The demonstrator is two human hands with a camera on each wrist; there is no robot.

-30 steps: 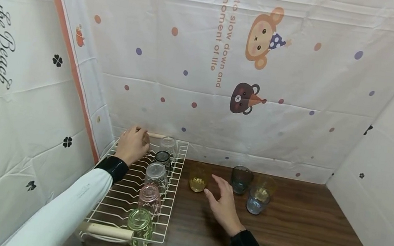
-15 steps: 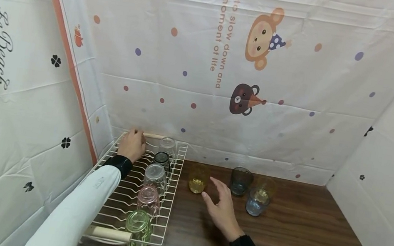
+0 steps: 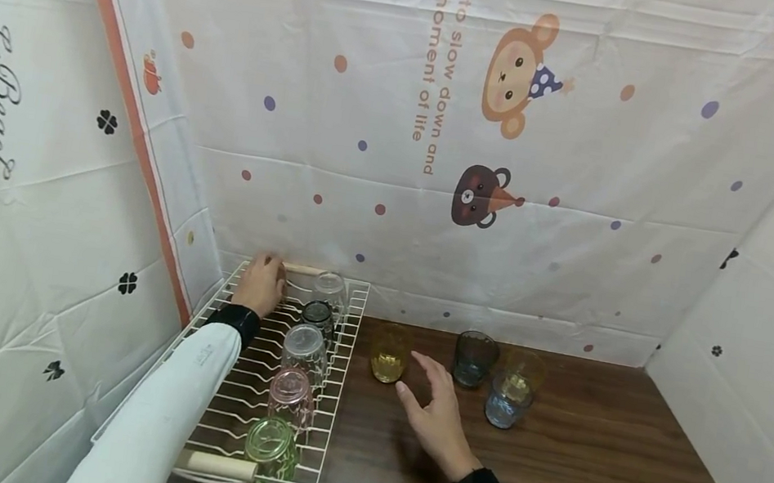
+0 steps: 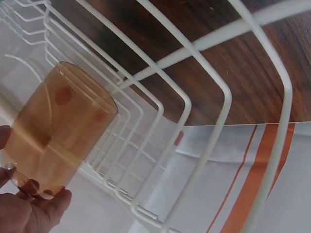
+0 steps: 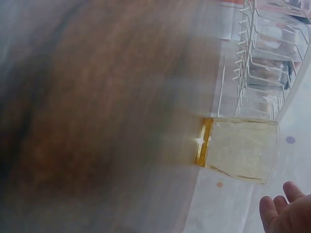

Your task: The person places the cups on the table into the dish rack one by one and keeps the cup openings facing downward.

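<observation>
The left hand (image 3: 260,284) grips an amber glass (image 4: 57,131) at the far end of the rack (image 3: 335,399), seemingly to seat it, while the right hand (image 3: 435,413) hovers with loose, spread fingers near the yellow glass (image 3: 389,352), ready to take it.

Dark brown wooden tabletop (image 3: 585,467), white wire dish rack (image 3: 338,400) with wooden handles standing on its left end, yellow glass tumbler (image 3: 389,352) just right of the rack, grey-teal glass tumbler (image 3: 474,359), amber glass tumbler (image 3: 524,367) and pale blue glass tumbler (image 3: 504,402) clustered farther right

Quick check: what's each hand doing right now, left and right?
Left hand: holds an amber glass at the wire rack.
Right hand: open, near the yellow glass, holding nothing.
</observation>
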